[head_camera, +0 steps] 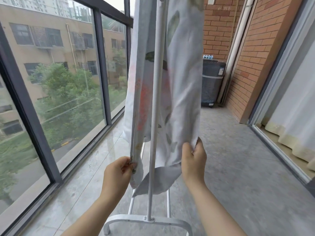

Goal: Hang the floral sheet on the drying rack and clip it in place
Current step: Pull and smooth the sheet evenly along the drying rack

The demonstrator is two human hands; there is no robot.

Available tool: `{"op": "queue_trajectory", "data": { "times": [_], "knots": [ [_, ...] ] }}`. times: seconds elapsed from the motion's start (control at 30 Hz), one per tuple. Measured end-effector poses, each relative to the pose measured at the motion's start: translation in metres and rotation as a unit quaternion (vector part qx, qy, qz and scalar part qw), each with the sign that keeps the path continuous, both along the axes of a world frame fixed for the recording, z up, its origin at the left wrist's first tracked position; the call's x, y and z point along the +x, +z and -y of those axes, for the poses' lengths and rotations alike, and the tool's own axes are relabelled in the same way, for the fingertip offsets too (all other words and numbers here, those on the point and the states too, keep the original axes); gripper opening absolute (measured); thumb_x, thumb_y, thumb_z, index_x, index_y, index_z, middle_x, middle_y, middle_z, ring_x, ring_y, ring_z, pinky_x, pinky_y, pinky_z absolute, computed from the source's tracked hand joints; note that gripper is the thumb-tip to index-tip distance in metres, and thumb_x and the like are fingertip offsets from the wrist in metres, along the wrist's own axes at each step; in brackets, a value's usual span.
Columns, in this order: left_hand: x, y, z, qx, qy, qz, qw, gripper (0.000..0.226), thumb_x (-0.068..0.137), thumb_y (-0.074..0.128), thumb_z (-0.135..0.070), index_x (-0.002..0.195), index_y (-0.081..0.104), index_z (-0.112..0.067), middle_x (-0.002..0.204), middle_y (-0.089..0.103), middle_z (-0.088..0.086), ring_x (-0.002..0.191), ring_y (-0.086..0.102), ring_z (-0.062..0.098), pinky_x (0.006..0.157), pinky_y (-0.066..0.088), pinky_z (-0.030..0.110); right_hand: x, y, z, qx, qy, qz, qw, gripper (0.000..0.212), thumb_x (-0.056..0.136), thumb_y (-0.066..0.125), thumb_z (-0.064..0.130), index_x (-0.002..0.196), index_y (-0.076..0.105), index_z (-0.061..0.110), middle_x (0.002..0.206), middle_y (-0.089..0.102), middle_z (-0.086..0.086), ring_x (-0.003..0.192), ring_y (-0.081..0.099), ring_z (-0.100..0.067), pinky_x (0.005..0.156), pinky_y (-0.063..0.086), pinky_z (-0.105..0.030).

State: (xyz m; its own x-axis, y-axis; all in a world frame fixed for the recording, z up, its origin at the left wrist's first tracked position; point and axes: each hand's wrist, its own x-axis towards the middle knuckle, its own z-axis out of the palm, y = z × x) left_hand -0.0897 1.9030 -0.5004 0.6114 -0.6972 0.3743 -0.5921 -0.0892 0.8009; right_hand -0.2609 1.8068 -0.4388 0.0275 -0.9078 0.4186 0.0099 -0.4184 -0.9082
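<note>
The floral sheet (pixel 184 79), white with faded green leaves and red blooms, hangs down from above on both sides of the white drying rack's upright pole (pixel 156 103). My left hand (pixel 117 172) pinches the lower hem of the left fold. My right hand (pixel 193 160) grips the bottom edge of the right fold. A lower corner of the sheet droops behind the pole between my hands. The rack's top bar is out of view, and no clips show on the sheet.
The rack's curved white foot (pixel 146 220) stands on the grey floor right in front of me. Tall glass windows (pixel 68 82) run along the left. A dark washing machine (pixel 212 82) with blue clips (pixel 208 57) on top stands by the brick wall (pixel 252 53). A curtained sliding door (pixel 289 116) is on the right.
</note>
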Motion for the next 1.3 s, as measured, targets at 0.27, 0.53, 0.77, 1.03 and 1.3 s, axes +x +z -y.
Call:
{"op": "queue_trajectory", "data": {
  "times": [0.27,0.53,0.77,1.03,1.3],
  "knots": [
    [-0.006,-0.010,-0.022,-0.024,-0.009,-0.014,1.000,0.030,0.082,0.065,0.001,0.059,0.055,-0.015,0.060,0.061,-0.011,0.058,0.056,0.006,0.051,0.040,0.014,-0.014,-0.030,-0.022,-0.139,-0.056,-0.149,0.977,0.016,0.081,0.055,0.004,0.094,0.057,0.012,0.070,0.051,-0.003,0.056,0.042,-0.013,0.053,0.034,-0.016],
    [-0.011,-0.038,-0.039,-0.018,-0.026,-0.033,0.999,0.019,0.083,0.064,0.000,0.070,0.066,-0.014,0.066,0.067,-0.003,0.067,0.062,0.009,0.058,0.044,0.018,-0.044,-0.080,-0.048,0.010,-0.111,-0.195,0.974,0.027,0.075,0.045,-0.014,0.081,0.058,0.009,0.075,0.060,-0.005,0.065,0.054,-0.015,0.053,0.039,-0.016],
    [-0.013,-0.066,-0.047,0.033,-0.032,0.004,0.999,0.022,0.085,0.063,-0.008,0.066,0.061,-0.018,0.067,0.061,-0.006,0.065,0.056,0.011,0.058,0.045,0.024,-0.063,-0.110,-0.060,0.108,-0.086,-0.203,0.969,0.029,0.081,0.042,-0.012,0.078,0.057,0.012,0.068,0.056,-0.001,0.053,0.047,-0.015,0.039,0.033,-0.011],
    [-0.019,-0.085,-0.050,0.083,-0.056,0.066,0.993,0.029,0.088,0.062,-0.008,0.061,0.051,-0.007,0.062,0.048,-0.002,0.058,0.044,0.007,0.052,0.030,0.018,-0.057,-0.154,-0.067,0.163,0.015,-0.307,0.938,0.041,0.095,0.054,0.017,0.057,0.039,0.013,0.052,0.037,0.001,0.048,0.032,-0.011,0.049,0.023,-0.027],
    [-0.018,-0.097,-0.058,0.163,-0.063,-0.017,0.984,0.030,0.084,0.056,-0.004,0.056,0.050,-0.014,0.060,0.061,0.000,0.056,0.051,0.019,0.052,0.036,0.029,-0.037,-0.164,-0.076,0.178,0.068,-0.292,0.937,0.043,0.093,0.060,0.029,0.056,0.047,0.010,0.048,0.043,0.003,0.046,0.038,-0.011,0.050,0.029,-0.025]
  ]
}}
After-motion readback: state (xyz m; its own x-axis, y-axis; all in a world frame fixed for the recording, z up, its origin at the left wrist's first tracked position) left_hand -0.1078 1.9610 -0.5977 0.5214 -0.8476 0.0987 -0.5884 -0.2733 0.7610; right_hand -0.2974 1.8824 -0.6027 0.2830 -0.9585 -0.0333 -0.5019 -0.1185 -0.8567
